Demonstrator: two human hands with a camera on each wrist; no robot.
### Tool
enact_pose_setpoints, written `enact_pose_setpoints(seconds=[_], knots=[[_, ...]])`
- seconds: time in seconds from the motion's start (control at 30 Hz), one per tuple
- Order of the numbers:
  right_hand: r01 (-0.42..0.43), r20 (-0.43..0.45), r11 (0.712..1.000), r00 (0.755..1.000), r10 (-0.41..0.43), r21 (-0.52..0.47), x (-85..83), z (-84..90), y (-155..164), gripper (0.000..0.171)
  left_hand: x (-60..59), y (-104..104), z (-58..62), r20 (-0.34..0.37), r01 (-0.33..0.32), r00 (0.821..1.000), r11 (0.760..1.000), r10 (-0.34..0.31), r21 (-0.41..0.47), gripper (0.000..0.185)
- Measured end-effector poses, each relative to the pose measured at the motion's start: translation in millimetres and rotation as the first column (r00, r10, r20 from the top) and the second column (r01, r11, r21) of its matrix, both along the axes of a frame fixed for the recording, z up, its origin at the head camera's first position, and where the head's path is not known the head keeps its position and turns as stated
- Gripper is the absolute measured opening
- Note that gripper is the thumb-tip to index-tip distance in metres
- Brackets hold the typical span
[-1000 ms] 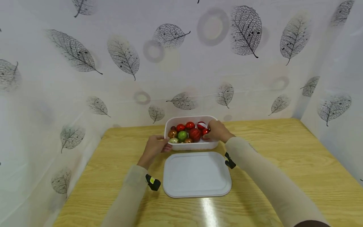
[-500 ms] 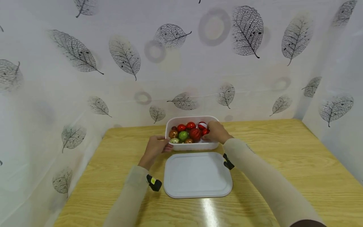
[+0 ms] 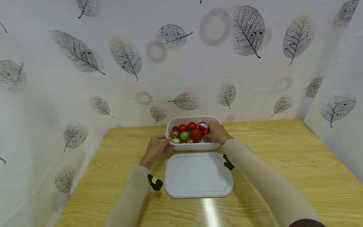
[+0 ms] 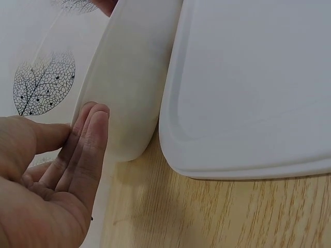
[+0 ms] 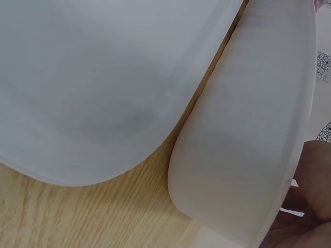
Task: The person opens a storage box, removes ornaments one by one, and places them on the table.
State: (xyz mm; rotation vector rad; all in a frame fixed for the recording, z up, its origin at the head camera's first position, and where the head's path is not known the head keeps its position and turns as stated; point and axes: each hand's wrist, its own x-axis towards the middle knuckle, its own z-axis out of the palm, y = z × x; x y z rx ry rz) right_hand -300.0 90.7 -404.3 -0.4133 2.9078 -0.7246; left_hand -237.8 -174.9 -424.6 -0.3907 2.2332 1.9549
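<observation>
A white plastic container [image 3: 195, 146] stands at the back of the table with several Christmas baubles inside, among them a green bauble [image 3: 184, 136], a large textured red bauble [image 3: 196, 134] and a red-and-white bauble [image 3: 202, 125]. With thumb and fingers, my left hand [image 3: 155, 147] pinches the container's left rim; in the left wrist view its fingertips [image 4: 97, 120] lie along the outer wall. My right hand [image 3: 216, 132] reaches over the right end, its thumb and fingers around a small shiny red bauble [image 3: 206, 131] that it partly covers. The right wrist view hides that bauble behind the container wall.
A flat white lid [image 3: 199, 175] lies on the wooden table [image 3: 283, 164] just in front of the container. Behind the table hangs a pale curtain [image 3: 181, 72] printed with leaves, and it also runs along both sides.
The whole head view has shifted slightly, so everything sits a little farther right. Both hands keep their places at the container, and the baubles have not visibly moved.
</observation>
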Motion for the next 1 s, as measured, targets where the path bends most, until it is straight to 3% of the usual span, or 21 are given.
enact_pose_setpoints(seconds=[0.27, 0.47, 0.8, 1.0], knots=[[-0.011, 0.019, 1.0, 1.0, 0.012, -0.027, 3.9, 7.1, 6.6, 0.024, 0.9, 3.6, 0.8, -0.004, 0.002, 1.0, 1.0, -0.002, -0.007, 0.041], [-0.027, -0.047, 1.0, 0.999, 0.026, -0.009, 3.4, 18.9, 16.4, 0.026, 3.1, 2.5, -0.5, -0.027, 0.0, 1.0, 1.0, 0.0, 0.011, 0.038], [0.016, 0.055, 0.977, 0.998, -0.005, -0.211, 1.8, 43.7, 44.3, 0.037, 4.8, 2.3, 1.2, -0.025, 0.0, 1.0, 1.0, 0.001, 0.024, 0.042], [0.034, 0.115, 0.941, 0.993, 0.005, -0.335, 2.6, 48.0, 61.1, 0.04, 4.4, 2.1, 1.6, -0.021, 0.0, 1.0, 1.0, 0.0, 0.014, 0.044]])
